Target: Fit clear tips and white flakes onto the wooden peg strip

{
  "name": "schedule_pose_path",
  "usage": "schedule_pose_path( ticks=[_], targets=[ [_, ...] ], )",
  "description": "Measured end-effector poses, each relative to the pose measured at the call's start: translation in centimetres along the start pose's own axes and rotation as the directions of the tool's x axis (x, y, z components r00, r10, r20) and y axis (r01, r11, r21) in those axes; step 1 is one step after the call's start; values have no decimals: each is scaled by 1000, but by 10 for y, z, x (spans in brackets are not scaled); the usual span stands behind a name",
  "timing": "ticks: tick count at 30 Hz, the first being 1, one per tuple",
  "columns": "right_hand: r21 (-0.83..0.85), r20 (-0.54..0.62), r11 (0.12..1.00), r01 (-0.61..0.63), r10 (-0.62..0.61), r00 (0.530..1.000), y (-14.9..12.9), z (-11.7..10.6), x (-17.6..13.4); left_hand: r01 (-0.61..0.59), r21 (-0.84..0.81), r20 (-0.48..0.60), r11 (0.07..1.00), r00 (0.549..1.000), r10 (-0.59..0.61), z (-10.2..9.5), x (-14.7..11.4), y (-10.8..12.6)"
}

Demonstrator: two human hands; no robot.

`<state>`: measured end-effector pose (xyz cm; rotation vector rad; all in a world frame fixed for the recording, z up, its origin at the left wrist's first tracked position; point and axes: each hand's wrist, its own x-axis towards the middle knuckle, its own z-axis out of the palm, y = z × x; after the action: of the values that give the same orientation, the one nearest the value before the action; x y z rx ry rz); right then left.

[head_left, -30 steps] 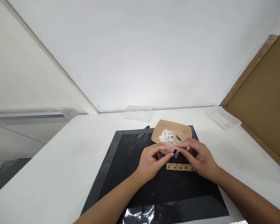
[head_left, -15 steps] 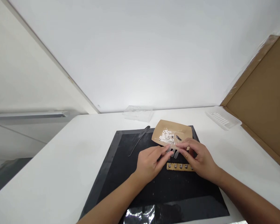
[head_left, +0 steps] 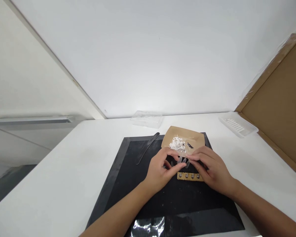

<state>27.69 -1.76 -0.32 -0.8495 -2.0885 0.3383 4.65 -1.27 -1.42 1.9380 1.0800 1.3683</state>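
In the head view, my left hand and my right hand meet just in front of a brown paper tray. Between their fingertips are a few translucent false nail tips, narrow and rounded. My left thumb and forefinger pinch them from one side, and my right fingers close on them from the other. Below the fingers lies a tan strip with a row of small metal pegs; my right hand covers its right end. White flakes and a small dark piece rest in the brown paper tray.
A black mat with taped borders lies under the work. On its upper left is a dark slim stick. A clear plastic box stands by the wall, and a translucent tray with white strips sits near the cardboard panel.
My left fingers have shifted their grip and arch higher around the nail tips. My right hand has curled slightly further over the strip. The whole view has shifted a little.
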Motion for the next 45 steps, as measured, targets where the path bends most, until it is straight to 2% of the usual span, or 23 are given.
schedule_pose_path(
  ticks=[5, 9, 11, 16, 18, 29, 35, 45],
  targets=[
    [19, 11, 999, 33, -33, 999, -1, -1, 1, 112, -65, 56, 992, 993, -108, 2, -6, 2],
    [29, -8, 998, 57, -57, 998, -3, -2, 1, 131, -166, 98, 977, 988, -116, 5, -11, -3],
    [35, -13, 998, 52, -52, 999, -3, -2, 2, 87, -178, 97, 980, 993, -70, 6, -12, -6],
    [54, -5, 998, 13, -13, 1000, -2, -4, 1, -120, -228, 53, 966, 989, 136, 5, -13, -4],
    [55, 3, 998, -3, 3, 1000, -1, -5, 1, -135, -256, 70, 957, 985, 158, 4, -11, -2],
    [97, -3, 994, -58, 58, 998, 0, -7, 0, 22, -289, 298, 957, 952, 68, -10, -3, -9],
    [142, 44, 984, -112, 107, 993, 0, -7, -1, 143, -356, 311, 924, 950, -27, -10, -2, -10],
    [123, 29, 991, -54, 51, 998, -4, -6, 1, 164, -436, 273, 885, 961, -44, -6, -2, -6]
  ],
)
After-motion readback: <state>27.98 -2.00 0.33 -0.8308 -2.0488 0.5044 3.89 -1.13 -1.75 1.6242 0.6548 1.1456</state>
